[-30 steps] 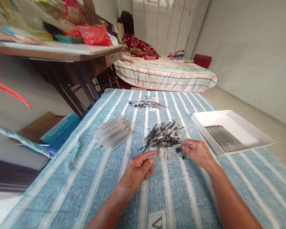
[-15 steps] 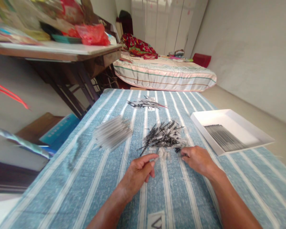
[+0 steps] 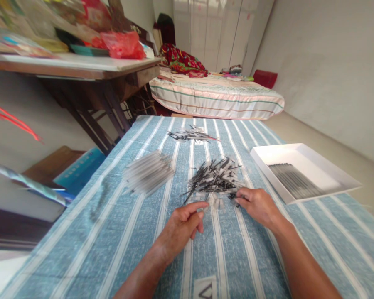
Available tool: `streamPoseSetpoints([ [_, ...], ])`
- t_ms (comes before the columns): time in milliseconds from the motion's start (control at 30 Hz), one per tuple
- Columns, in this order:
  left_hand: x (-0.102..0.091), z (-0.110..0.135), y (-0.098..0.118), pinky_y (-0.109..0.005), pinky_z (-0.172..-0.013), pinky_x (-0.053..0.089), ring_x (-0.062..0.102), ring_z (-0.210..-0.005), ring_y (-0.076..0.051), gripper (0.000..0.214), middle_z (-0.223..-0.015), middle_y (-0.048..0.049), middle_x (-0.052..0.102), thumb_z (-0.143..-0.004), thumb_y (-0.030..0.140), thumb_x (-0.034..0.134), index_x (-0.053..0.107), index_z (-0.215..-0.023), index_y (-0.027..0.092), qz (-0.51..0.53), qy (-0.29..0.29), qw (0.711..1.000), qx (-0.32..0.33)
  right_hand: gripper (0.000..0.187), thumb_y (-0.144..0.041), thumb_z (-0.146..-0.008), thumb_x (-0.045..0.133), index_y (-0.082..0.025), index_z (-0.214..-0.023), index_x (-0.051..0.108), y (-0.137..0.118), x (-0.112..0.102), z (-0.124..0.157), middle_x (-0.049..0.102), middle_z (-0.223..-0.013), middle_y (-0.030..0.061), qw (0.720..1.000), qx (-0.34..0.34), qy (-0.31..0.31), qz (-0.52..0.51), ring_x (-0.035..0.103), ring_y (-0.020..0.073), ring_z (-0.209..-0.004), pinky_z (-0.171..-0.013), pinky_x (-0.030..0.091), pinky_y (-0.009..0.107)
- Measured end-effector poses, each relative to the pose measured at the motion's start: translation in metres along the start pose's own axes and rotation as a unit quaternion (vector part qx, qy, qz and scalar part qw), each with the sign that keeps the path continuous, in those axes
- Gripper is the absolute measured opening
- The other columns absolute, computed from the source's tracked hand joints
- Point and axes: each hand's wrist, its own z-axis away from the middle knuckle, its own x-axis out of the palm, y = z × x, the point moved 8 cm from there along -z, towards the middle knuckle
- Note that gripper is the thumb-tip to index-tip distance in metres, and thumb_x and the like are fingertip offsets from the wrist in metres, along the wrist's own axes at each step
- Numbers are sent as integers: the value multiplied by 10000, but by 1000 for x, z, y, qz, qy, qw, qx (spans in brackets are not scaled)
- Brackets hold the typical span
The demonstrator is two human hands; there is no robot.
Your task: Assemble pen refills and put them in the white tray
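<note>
My left hand [image 3: 185, 222] is in a pinch at the near side of a loose heap of thin black and clear pieces [image 3: 213, 176]. Whatever sits between its thumb and forefinger is too small to name. At the heap's near right corner, my right hand [image 3: 257, 205] has its fingertips closed at some small black bits [image 3: 233, 198]; what they grip is hidden. A few small pale, clear pieces [image 3: 217, 202] lie between the two hands. To the left rests a neat row of clear, greyish thin tubes [image 3: 149, 172], somewhat blurred.
A white open box [image 3: 327, 168] on the right holds a row of dark thin sticks [image 3: 294, 180]. Farther back lies a smaller pile of black strips [image 3: 193, 134]. All rest on a blue striped cloth [image 3: 127, 245]. A side table [image 3: 124, 65] stands at left, a bed [image 3: 218, 97] behind.
My right hand has shifted slightly up, its fingertips now at the small black bits. The left hand holds almost the same pose. The whole view has moved a little.
</note>
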Motion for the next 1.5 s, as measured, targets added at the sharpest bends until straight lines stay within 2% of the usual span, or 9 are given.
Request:
streamPoseSetpoints([
  [100,0,1,1,-221,-436,291,368,-414,-80,429,-517,32,552,-762,322,501,596,-1134,131,0,3,1000,-6,196,-293,-842,465,-253,-901,647,-8,-1,-5,675,-720,1,999,8,14,39,619,172,-693,-602,362,237],
  [200,2,1,2,-223,-434,289,364,-409,-80,427,-517,32,553,-760,316,502,596,-1131,127,-3,1,1000,-8,232,-267,-850,436,-235,-926,653,-20,3,-11,692,-801,58,993,12,-11,121,635,214,-767,-603,372,260],
  [400,1,1,1,-222,-436,289,363,-416,-78,428,-521,35,544,-774,308,489,579,-1144,113,-11,3,1000,-2,256,-202,-853,399,-194,-895,651,-33,7,-15,690,-768,100,978,-2,-22,207,641,212,-708,-558,363,259],
  [633,-5,0,-1,-215,-433,277,362,-421,-73,409,-532,37,542,-787,276,478,566,-1152,115,-8,15,1000,-1,262,-240,-878,390,-251,-882,652,-27,-3,-6,697,-732,31,984,-47,63,159,632,184,-664,-527,313,238],
  [767,-8,-1,-2,-217,-431,276,358,-419,-71,409,-542,34,549,-793,288,481,561,-1159,121,1,22,1000,2,247,-255,-865,415,-245,-860,662,-10,-15,0,692,-684,19,982,-51,119,140,625,182,-594,-506,303,242],
  [900,-7,0,-1,-219,-439,289,367,-425,-73,391,-535,33,545,-795,292,479,579,-1137,132,-6,16,1000,8,236,-307,-855,438,-233,-848,662,6,-29,8,683,-661,1,983,-68,164,39,624,162,-579,-550,364,227],
  [1000,-5,0,0,-218,-436,285,367,-424,-73,378,-534,35,545,-795,283,475,585,-1128,142,-10,11,1000,9,245,-315,-863,434,-220,-828,658,4,-33,11,684,-681,-7,980,-107,164,-38,627,144,-596,-590,396,214],
  [1167,-2,0,1,-217,-435,287,367,-423,-71,368,-536,34,547,-795,276,477,587,-1122,147,-15,-3,1000,6,249,-293,-871,436,-206,-806,660,-12,-32,13,674,-663,-4,974,-152,154,-69,619,135,-575,-588,401,213],
  [1500,-3,-2,-6,-217,-433,282,365,-424,-70,386,-537,30,547,-800,278,480,571,-1146,133,-14,-2,1000,6,242,-289,-864,446,-200,-804,664,-8,-32,13,667,-654,-5,973,-141,163,-87,617,134,-565,-586,418,214],
])
